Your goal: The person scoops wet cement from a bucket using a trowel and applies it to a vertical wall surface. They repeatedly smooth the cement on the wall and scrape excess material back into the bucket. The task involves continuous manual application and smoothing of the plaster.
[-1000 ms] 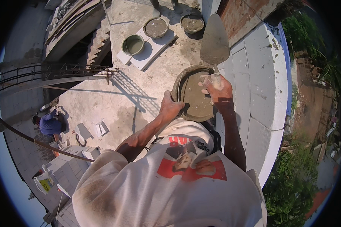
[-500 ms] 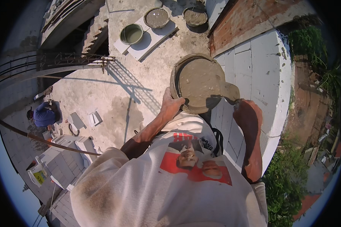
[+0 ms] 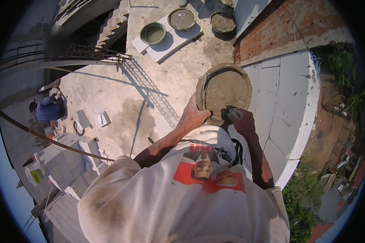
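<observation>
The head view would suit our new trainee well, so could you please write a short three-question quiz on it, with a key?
1. Multiple choice: which hand holds the left side of the bucket of wet mix? a) the right; b) the left hand; c) neither.
2. True or false: the green bucket stands on white blocks.
3. Fill in the blank: the co-worker in blue is toward the picture's ____ side.

Key: 1. b; 2. true; 3. left.
</observation>
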Demonstrator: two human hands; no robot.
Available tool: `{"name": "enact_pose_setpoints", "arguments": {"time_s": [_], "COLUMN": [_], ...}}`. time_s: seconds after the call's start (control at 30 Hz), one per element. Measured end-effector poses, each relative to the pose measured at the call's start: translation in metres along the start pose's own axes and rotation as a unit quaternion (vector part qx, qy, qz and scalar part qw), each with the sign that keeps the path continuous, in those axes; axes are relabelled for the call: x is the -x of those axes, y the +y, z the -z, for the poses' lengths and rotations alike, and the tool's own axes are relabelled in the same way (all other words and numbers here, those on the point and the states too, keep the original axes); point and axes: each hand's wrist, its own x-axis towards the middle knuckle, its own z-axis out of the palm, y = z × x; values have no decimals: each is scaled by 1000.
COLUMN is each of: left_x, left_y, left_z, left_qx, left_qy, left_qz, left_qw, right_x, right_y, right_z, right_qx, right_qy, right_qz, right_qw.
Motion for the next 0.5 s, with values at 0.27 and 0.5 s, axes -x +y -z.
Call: {"name": "enact_pose_setpoints", "arguments": {"time_s": [0.27, 0.5], "left_x": [1, -16], "left_y": [29, 9], "left_z": [1, 2], "left_qx": [42, 84], "left_qy": [-22, -42], "left_qz": [17, 48], "left_qw": [999, 994], "right_x": [14, 46], "right_y": [36, 1], "right_z": [0, 23], "right_qx": [-86, -140], "right_qy": [25, 20], "right_qz": [29, -13], "right_qw": [996, 990]}}
